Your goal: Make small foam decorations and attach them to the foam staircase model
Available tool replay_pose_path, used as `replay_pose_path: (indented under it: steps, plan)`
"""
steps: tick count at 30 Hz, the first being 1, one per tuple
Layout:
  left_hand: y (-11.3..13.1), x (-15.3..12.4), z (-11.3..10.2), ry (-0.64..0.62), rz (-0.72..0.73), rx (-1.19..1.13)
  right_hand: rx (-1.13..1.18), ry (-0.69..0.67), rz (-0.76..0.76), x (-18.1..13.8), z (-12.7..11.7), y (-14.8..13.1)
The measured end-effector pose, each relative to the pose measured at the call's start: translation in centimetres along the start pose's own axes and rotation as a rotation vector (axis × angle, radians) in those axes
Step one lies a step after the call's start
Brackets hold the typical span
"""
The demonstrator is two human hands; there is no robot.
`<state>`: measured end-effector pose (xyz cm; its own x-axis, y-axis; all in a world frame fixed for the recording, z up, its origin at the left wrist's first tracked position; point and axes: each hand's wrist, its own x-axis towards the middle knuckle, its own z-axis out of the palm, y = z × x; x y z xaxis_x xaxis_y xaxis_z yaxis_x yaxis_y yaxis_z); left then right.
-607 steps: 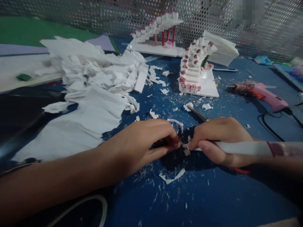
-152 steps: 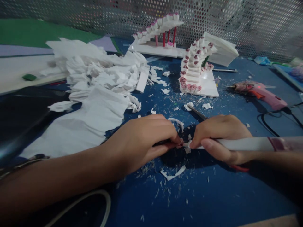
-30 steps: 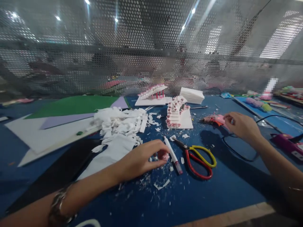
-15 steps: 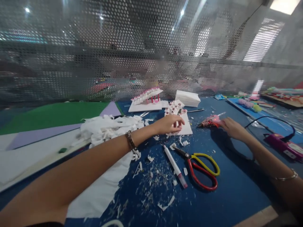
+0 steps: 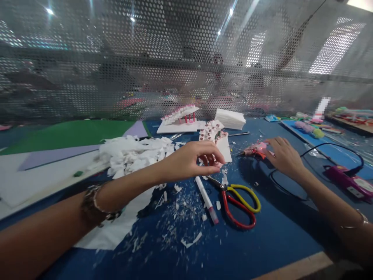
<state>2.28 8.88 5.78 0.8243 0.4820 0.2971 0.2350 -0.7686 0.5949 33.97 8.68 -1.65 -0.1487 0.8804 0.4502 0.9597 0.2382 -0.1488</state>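
Note:
My left hand (image 5: 194, 159) hovers just in front of a white foam staircase model (image 5: 223, 144) trimmed with small pink rosettes. Its fingers are pinched together, and I cannot make out what is between them. My right hand (image 5: 284, 156) rests further right on the rear of a pink glue gun (image 5: 253, 149), with its fingers curled over the handle. The gun lies on the blue table (image 5: 276, 233) with its nozzle pointing left. A white pen with a pink cap (image 5: 206, 199) and red-and-yellow scissors (image 5: 240, 199) lie below my left hand.
A heap of white paper scraps (image 5: 134, 154) lies on the left beside green (image 5: 70, 134) and purple sheets. A second stair model (image 5: 179, 116) and a white foam stack (image 5: 230, 118) stand at the back. A black cable (image 5: 291, 190) loops by a purple box (image 5: 346, 182). Perforated metal mesh (image 5: 145, 58) walls the far side.
My left hand has drawn back from the staircase model toward me, fingers pinched. My right hand has settled onto the glue gun. The view has shifted slightly.

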Motion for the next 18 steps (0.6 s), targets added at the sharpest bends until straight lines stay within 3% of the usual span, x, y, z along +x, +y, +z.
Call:
replay_pose_path:
  steps: [2,5,8,10,15,18]
  plan:
    - [0.8,-0.7,0.0,0.032,0.001,0.026,0.142,-0.087,-0.123,0.0,-1.4,-4.3]
    - [1.4,-1.7,0.5,0.085,-0.02,0.067,0.832,-0.547,-0.358,0.0,-2.4,-11.1]
    - [1.4,-2.8,1.1,0.149,-0.073,0.089,1.159,-0.78,-0.291,0.3,-1.9,-15.7]
    - [1.4,-3.9,1.1,0.195,-0.116,0.06,1.171,-0.819,-0.268,1.0,-1.1,-16.7]
    - [1.6,-7.9,-1.5,0.363,-0.238,0.099,0.92,-0.703,-0.398,4.5,1.0,-15.6]
    - [1.9,-10.0,-4.0,0.593,-0.101,0.218,0.824,-0.603,-0.457,7.7,2.2,-16.6]
